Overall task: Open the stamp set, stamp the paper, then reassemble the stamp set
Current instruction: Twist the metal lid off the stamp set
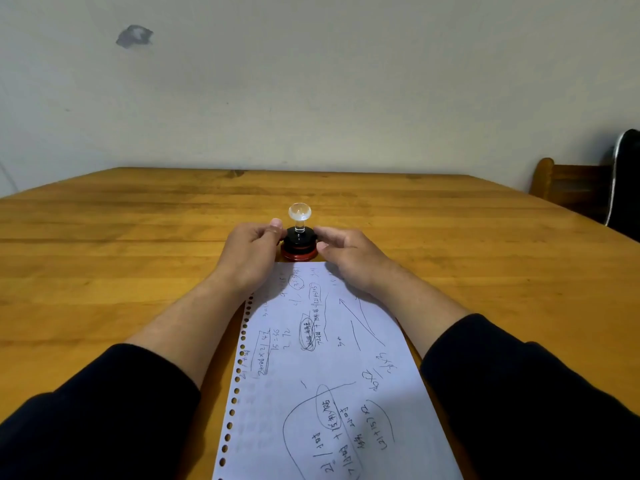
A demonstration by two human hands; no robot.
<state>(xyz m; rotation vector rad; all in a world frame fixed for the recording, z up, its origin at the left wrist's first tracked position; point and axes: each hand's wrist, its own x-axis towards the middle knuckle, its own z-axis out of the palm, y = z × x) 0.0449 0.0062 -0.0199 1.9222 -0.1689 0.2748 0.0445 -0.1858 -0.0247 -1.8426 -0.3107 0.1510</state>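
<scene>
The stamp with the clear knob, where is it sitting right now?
In the head view, the stamp set stands upright on the wooden table, just beyond the far edge of the paper, between the left hand and right hand.

**A count of what's on and around the table**

One wooden table (138,237). One stamp set (299,242) standing on it, with a single clear knob on top, one black body and one red base. One sheet of paper (329,375), punched with a single row of holes along its left edge and covered in handwriting. Two hands, a left hand (251,252) and a right hand (346,256), and two dark sleeves. One wooden chair (561,185) at the far right. One dark patch (134,36) on the wall.
</scene>
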